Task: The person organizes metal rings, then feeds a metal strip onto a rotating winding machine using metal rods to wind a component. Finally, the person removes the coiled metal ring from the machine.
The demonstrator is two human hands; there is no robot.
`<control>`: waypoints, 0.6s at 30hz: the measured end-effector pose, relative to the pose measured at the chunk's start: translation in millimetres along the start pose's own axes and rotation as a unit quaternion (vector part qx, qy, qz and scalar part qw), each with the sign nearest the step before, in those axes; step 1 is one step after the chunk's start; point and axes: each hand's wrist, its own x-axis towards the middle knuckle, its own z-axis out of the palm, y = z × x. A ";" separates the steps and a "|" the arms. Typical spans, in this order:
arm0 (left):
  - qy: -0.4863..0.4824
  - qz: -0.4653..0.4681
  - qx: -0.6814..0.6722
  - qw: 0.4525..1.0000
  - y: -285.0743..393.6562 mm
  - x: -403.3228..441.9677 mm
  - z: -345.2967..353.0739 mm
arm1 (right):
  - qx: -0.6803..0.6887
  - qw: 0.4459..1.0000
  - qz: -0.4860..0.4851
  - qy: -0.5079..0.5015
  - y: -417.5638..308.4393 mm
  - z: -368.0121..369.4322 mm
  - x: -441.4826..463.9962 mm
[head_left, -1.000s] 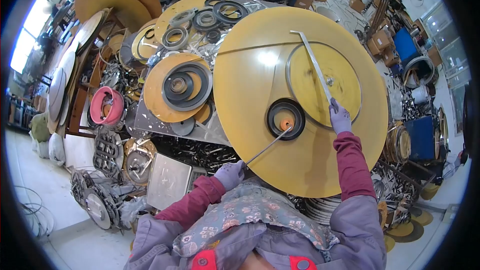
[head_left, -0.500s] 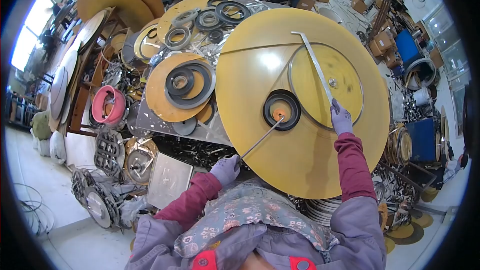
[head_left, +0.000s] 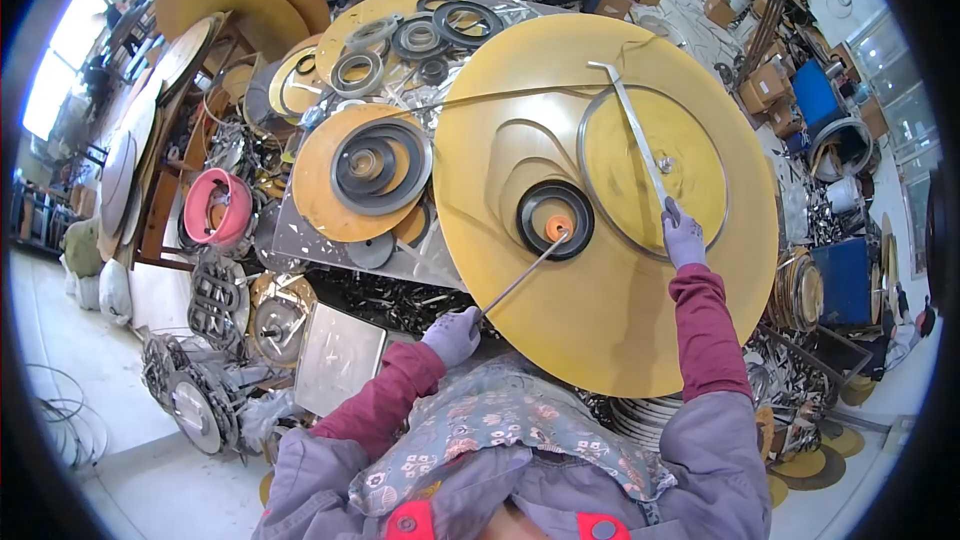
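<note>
A large yellow disc (head_left: 480, 230) lies in front of me. My left hand (head_left: 453, 337), gloved, is closed around a thin metal rod (head_left: 522, 276). The rod's far tip meets the orange hub (head_left: 558, 228) of a black coil (head_left: 527, 212) on the disc. Gloved as well, my right hand (head_left: 684, 236) grips a flat metal bar with a bent end (head_left: 632, 125). The bar extends over a smaller yellow round plate (head_left: 690, 150) with a metal rim. A thin strip (head_left: 520, 92) crosses the big disc from the left, and loose curves of strip (head_left: 530, 123) lie above the coil.
On the left, an orange disc (head_left: 312, 185) carries wound coils (head_left: 362, 165), with more coils and rings (head_left: 465, 24) behind. A pink tub (head_left: 218, 208), a metal box (head_left: 338, 360) and heaps of metal scrap (head_left: 400, 302) stand nearby. Boxes (head_left: 765, 85) are at the right.
The strip by the coil has gone slack and spread into loose curves on the disc. The black coil has shifted slightly left. Both hands stay almost where they were.
</note>
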 end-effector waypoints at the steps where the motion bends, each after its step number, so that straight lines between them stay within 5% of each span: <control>1: 0.000 0.001 0.001 1.000 -3.7 0.7 3.8 | -0.003 1.000 0.006 -0.003 -1.5 -1.3 0.5; 18: -0.028 -0.042 0.029 0.998 -3.9 -43.7 -28.8 | 0.017 1.000 0.024 0.009 7.6 3.2 24.6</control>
